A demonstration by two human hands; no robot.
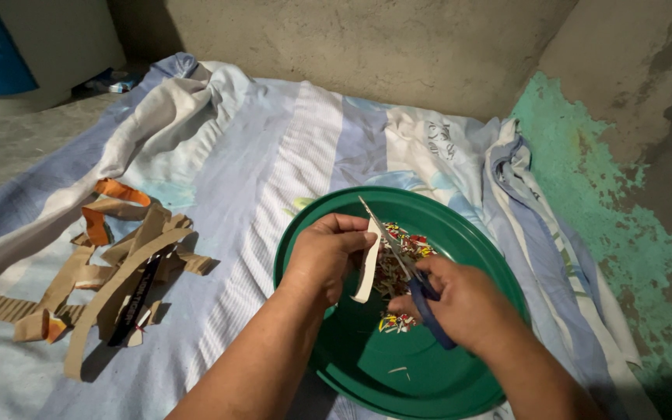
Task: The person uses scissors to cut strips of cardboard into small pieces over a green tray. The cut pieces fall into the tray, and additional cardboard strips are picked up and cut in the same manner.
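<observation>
Over the green round tray (476,241), near the right of the spread bedsheet (274,155), the left hand (327,253) pinches a narrow pale cardboard strip (367,272) between thumb and fingers, gripping it at its upper end so the lower end hangs free above the tray. The right hand (464,303) is closed through the blue handles of a pair of scissors (398,253), whose blades angle up and to the left, crossing the strip near its top.

That strip looks light and fairly stiff, holding its slight curve without drooping, so a light pinch close to the cut line should keep it steady; holding it farther from the blades would probably let it flex. Small coloured paper clippings (402,249) lie heaped on the tray just behind the strip and a few more nearer; they look feather-light and easily scattered.

Well apart on the left of the sheet lies a loose pile of brown cardboard offcuts (118,264), some orange-faced.
</observation>
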